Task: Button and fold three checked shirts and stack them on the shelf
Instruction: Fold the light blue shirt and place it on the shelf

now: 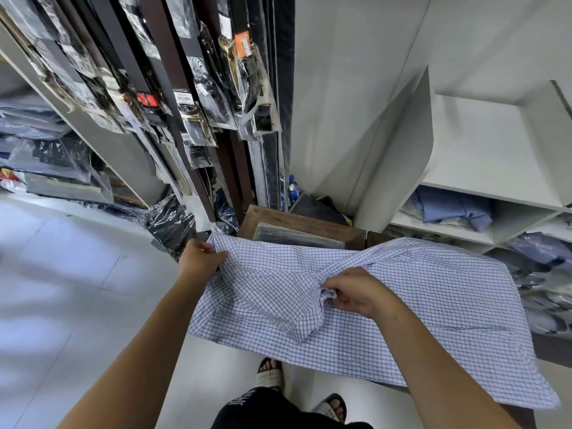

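A white shirt with fine blue checks [418, 308] lies spread over a low brown table [297, 224], its hem hanging toward my feet. My left hand [201, 258] grips the shirt's far left edge near the table corner. My right hand [359, 292] pinches a bunched fold of the cloth near the shirt's middle. A white shelf unit [483, 187] stands at the right, with a folded blue garment [455, 205] in one compartment.
Belts in plastic sleeves [198, 97] hang on a dark rack ahead. Packaged clothes [46, 162] fill shelves at the left. A blue bottle [292, 190] stands behind the table. More bagged shirts [544, 283] lie at the right. My sandalled feet [272, 373] stand on white floor.
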